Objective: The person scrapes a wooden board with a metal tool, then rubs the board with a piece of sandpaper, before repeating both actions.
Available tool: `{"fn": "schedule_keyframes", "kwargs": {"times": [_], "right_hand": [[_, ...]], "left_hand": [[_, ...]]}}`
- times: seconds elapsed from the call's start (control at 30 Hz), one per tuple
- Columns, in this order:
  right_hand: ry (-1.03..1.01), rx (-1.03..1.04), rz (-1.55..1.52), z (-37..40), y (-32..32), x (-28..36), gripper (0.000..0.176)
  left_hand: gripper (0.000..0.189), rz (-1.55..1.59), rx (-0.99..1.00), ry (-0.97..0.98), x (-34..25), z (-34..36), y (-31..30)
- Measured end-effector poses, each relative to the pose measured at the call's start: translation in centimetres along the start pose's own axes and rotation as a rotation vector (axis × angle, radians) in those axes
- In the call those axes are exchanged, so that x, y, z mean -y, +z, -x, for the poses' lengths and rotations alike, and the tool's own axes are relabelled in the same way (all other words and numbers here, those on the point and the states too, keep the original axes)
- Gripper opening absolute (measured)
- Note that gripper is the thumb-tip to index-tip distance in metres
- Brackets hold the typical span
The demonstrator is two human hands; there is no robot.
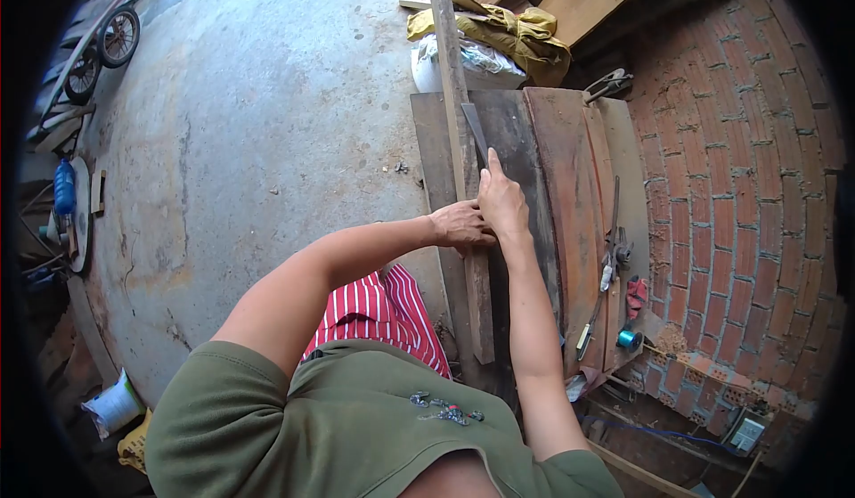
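Bar (461, 155): A long length of wood lies on the bench (508, 115), passing under the left hand (460, 224) and running on ahead of it, its far end jutting past the bench toward the sack (534, 35).
Axis: The bar points away from the person, leaning slightly left at the far end; its near end comes back beside the striped shorts (378, 311).
Blade (476, 130): Dark, narrow and straight, it reaches forward from the right hand (503, 200), slanting a little left so that its tip meets the bar's right edge in this view; whether the two actually touch cannot be told.
Right hand: Grasping the blade's near end, index finger stretched along it, just right of the bar and a little farther forward than the left; it is the hand nearer the blade.
Left hand: Laid across the bar from the left, fingers toward the right wrist; whether they clench the wood or merely press on it cannot be told.
Crossing: The left forearm comes in almost square to the bar, while the right runs roughly along it.
Bench right: Brown boards (557, 159) lie alongside, with a spool (630, 339) near the brick wall (730, 168).
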State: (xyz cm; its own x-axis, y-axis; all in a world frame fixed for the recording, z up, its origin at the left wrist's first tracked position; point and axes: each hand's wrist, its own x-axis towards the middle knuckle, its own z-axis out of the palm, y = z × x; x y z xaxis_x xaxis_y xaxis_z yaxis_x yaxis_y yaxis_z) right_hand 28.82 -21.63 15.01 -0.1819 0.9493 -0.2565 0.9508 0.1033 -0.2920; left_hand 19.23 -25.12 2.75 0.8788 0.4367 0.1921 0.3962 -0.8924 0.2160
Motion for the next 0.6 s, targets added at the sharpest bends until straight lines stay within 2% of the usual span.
{"fn": "schedule_keyframes", "kwargs": {"times": [0.1, 0.17, 0.23, 0.27, 0.3, 0.37, 0.43, 0.5, 0.57, 0.6], "right_hand": [[-0.022, -0.016, -0.011, 1.6, -0.1, -0.7, 0.049], [0.015, 0.073, 0.030, 5.9, -0.9, -1.4, 0.050], [0.021, 0.098, 0.022, 9.9, -0.4, -2.8, 0.050], [0.037, 0.114, 0.008, 11.2, -0.6, -3.0, 0.050], [0.032, 0.119, 0.012, 11.1, -0.6, -3.0, 0.050], [0.026, 0.136, 0.029, 10.1, -0.7, -2.9, 0.054], [0.014, 0.114, 0.022, 6.3, 0.0, -1.9, 0.053], [-0.041, -0.006, -0.026, 3.4, 1.4, -1.3, 0.053], [-0.034, 0.005, -0.025, 4.5, 1.8, -1.7, 0.053], [-0.030, 0.023, 0.001, 5.5, 1.6, -2.3, 0.053]], "left_hand": [[0.077, -0.001, -0.046, 0.021, -1.0, 0.2, -0.2], [0.072, -0.012, -0.102, 0.056, -3.4, 0.6, 0.2], [0.065, 0.064, -0.013, 0.015, -6.6, 0.5, 0.3], [0.062, 0.040, -0.071, 0.005, -8.2, 0.5, 1.0], [0.059, 0.012, -0.126, -0.003, -9.2, 0.5, 1.1], [0.064, 0.059, -0.079, 0.004, -9.6, 0.4, 1.4], [0.055, 0.105, -0.182, 0.079, -9.2, 0.4, 1.5], [0.054, 0.111, -0.113, 0.064, -9.3, 0.4, 1.5], [0.054, -0.018, -0.243, 0.051, -9.3, 0.5, 2.0], [0.055, 0.036, -0.176, 0.037, -9.3, 0.6, 1.3]]}}
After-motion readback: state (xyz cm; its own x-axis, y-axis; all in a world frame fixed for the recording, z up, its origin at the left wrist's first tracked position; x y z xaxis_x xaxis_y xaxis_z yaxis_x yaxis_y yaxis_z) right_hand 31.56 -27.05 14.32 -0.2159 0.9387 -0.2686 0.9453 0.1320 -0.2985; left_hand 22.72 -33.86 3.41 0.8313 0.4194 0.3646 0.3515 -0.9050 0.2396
